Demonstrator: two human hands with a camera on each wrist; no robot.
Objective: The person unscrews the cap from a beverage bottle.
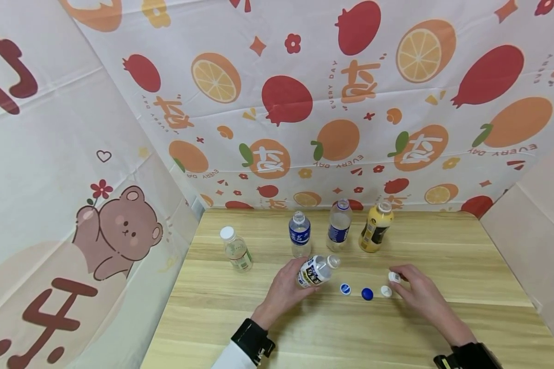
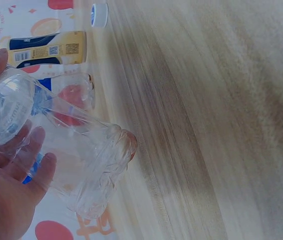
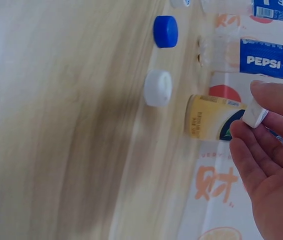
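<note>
My left hand (image 1: 283, 287) grips a clear plastic bottle (image 1: 317, 270) with a black-and-white label. It is tilted, its uncapped mouth towards the right. In the left wrist view its round base shows beside the fingers (image 2: 44, 170). Between thumb and fingers my right hand (image 1: 420, 292) pinches a white bottle cap (image 1: 394, 277), held above the table in the right wrist view. Just left of that hand, a second white cap (image 1: 386, 291), a dark blue cap (image 1: 367, 294) and a blue-and-white cap (image 1: 345, 289) lie in a row on the table.
Behind the hands stand two uncapped clear bottles with blue labels (image 1: 300, 236) (image 1: 339, 228) and an uncapped yellow bottle (image 1: 376, 228). A clear bottle with a white cap (image 1: 237, 249) stands at the left of the wooden table (image 1: 351, 338). A fruit-print cloth (image 1: 286, 102) hangs behind.
</note>
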